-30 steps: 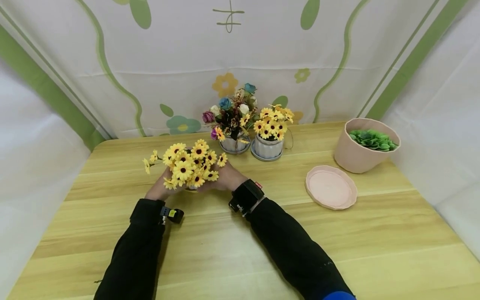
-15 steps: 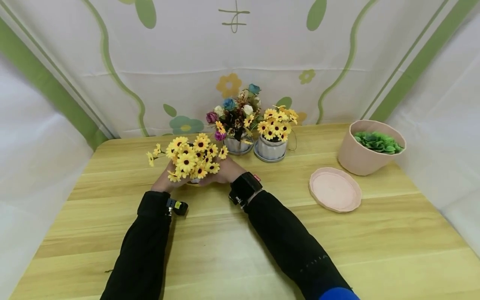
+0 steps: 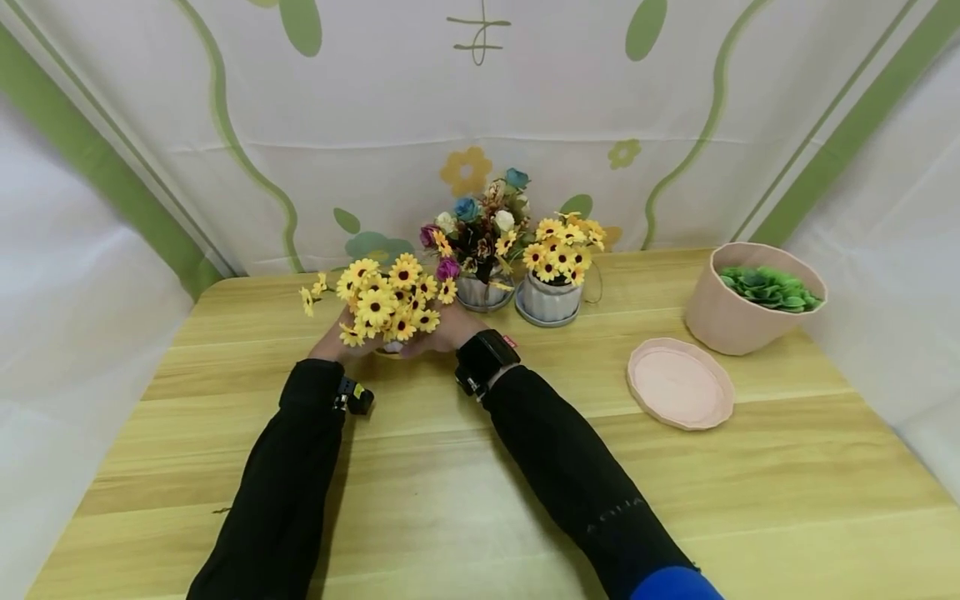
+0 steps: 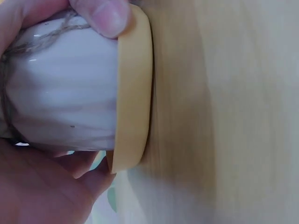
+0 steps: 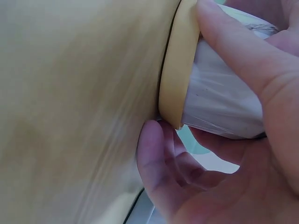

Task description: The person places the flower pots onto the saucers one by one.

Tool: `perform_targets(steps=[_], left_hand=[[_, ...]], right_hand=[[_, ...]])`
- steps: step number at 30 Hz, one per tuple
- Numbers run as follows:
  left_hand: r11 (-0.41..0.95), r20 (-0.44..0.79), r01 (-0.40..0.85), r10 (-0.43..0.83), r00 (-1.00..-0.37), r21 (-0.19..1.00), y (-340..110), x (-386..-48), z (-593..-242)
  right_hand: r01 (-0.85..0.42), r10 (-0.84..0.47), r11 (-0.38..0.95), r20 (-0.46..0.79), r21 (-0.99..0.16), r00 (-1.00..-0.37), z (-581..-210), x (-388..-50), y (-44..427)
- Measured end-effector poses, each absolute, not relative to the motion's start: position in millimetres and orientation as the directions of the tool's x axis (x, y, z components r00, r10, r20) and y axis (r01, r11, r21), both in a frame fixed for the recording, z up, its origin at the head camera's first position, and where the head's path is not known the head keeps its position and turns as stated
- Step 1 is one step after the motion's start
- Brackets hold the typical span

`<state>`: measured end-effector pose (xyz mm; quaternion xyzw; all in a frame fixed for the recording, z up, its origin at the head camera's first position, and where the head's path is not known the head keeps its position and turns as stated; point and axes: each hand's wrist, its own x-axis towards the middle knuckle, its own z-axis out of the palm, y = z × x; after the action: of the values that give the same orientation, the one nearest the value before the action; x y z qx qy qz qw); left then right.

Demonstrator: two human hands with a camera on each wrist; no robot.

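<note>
White cloth (image 3: 570, 83) printed with green vines is hanging behind a wooden table (image 3: 420, 500), where the left hand (image 3: 341, 337) and the right hand (image 3: 442, 329) are enclosing one white pot (image 4: 65, 88) between them. The pot is standing upright in a yellow saucer (image 4: 134, 93), and the fingers of both hands are curling round it, spreading only as wide as its body and gripping it from either side. As the left wrist view is showing, a thumb tip is pressing where the pot is meeting the saucer's rim, while other fingers are reaching round the opposite side. From the right wrist, the right thumb is lying across the pot with its tip touching the saucer, and the remaining fingers are bending round the far side, one tip sitting close by the saucer's edge. Twine (image 4: 46, 39) is circling the pot above the saucer. Yellow daisies (image 3: 378, 304) are spreading over the fingers and partly hiding them from the head view. Just beyond the right fingers, mixed roses (image 3: 487, 221) are standing in a pale planter (image 3: 480, 293). Well to the right of the fingers, a pink plate (image 3: 682, 385) is lying flat, and past it a pink tub (image 3: 727, 308) is holding green leaves (image 3: 772, 289).
</note>
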<state>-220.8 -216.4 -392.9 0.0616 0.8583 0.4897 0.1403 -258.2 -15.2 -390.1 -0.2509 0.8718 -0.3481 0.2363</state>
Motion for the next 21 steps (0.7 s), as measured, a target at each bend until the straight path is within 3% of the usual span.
perform_targets(steps=[11,21], left_hand=[[0.587,-0.167,0.014,0.253,-0.953,0.810,-222.2,-234.3,-389.9],[0.577,-0.197,-0.037,0.217,-0.956,0.816,-221.9,-247.3,-389.3]], right_hand=[[-0.326,-0.633,0.655,-0.260,-0.682,-0.729,-387.7,-275.7,-25.9],[-0.328,-0.652,0.597,-0.203,-0.732,-0.731,-389.8,-284.2,-29.4]])
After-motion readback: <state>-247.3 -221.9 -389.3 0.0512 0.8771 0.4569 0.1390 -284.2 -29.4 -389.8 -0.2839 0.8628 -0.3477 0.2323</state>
